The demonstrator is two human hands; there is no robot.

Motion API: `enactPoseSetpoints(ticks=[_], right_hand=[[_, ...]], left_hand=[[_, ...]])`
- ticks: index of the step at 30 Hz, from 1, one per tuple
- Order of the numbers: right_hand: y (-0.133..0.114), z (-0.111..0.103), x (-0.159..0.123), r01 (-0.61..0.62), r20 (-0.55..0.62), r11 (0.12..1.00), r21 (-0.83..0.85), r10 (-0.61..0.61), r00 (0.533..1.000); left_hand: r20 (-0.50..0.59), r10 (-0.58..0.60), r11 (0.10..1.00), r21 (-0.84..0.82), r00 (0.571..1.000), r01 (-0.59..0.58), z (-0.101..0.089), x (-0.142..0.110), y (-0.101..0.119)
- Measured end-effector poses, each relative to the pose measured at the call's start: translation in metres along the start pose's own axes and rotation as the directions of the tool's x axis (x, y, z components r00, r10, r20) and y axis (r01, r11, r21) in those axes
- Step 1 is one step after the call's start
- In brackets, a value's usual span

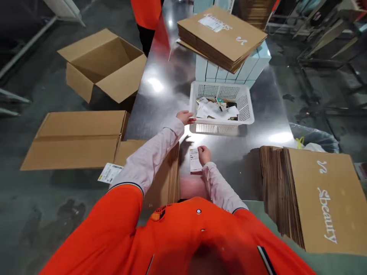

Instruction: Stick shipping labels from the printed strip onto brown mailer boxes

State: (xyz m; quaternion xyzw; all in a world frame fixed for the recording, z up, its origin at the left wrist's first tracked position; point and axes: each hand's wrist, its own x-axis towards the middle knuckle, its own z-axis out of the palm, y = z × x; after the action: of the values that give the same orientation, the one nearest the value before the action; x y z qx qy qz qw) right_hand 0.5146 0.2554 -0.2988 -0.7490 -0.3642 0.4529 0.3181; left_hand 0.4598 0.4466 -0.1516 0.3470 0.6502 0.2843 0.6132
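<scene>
My left hand [185, 117] reaches to the near left corner of a white plastic basket [249, 110], its fingers stretched out and touching the rim. Inside the basket lie crumpled white papers [219, 110] and small items, among them something like a pen. Closer to my body, my right hand [204, 154] is closed at the upper right edge of a white printed label [195, 161]. That label lies over the steel table, upright to my view; my fingertips are curled out of sight.
Flat cardboard stacks stand at the right [327, 198] and on pale blue boxes [220, 36]. An open carton [106, 63] and another cardboard box [77, 139] are at the left. A person in orange [146, 13] stands beyond the steel table [160, 91].
</scene>
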Motion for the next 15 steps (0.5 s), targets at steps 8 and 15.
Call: enactPoseSetpoints(ticks=[8,15], right_hand=[[-0.025,0.021,-0.012,0.097,0.034,0.971,-0.217,-0.092,0.995],[-0.023,0.012,-0.026,-0.025,-0.047,0.919,-0.394,0.007,0.999]], left_hand=[[-0.25,0.291,0.905,0.384,0.924,-0.181,-0.219,-0.117,0.013],[-0.541,0.224,0.766,0.612,0.811,0.197,-0.384,-0.18,-0.049]])
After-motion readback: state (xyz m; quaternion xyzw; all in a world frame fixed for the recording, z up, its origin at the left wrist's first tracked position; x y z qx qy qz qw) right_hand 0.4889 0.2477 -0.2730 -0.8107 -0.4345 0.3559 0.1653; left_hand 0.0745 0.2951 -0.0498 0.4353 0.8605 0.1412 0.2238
